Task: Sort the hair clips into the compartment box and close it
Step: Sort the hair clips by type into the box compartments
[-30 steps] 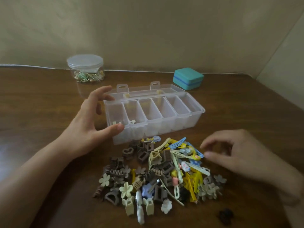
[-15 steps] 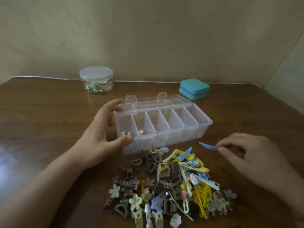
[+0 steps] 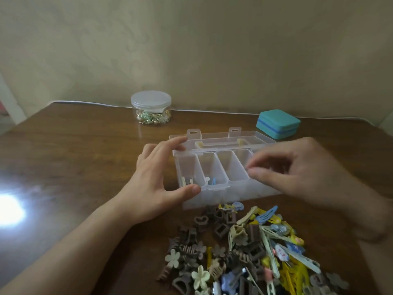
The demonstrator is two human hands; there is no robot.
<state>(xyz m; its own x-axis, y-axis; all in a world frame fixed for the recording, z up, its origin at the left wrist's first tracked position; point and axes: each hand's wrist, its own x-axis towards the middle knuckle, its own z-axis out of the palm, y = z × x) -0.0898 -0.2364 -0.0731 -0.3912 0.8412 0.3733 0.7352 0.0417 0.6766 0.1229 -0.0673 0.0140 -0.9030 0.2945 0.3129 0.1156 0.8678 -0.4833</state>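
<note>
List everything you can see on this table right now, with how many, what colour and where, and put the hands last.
compartment box: one, clear plastic, mid-table, lid open toward the back.
clips in box: a few, pale and blue, in the two leftmost compartments.
hair clip pile: many, brown, cream, yellow, blue, on the table in front of the box.
round jar: one, clear with lid, small pale trinkets inside, back left.
teal case: one, closed, back right.
table: one, dark brown wood.
cable: one, white, along the back edge.
left hand: holds the box's left end.
right hand: over the box's right half, fingertips pinched; any clip there is not visible.
</note>
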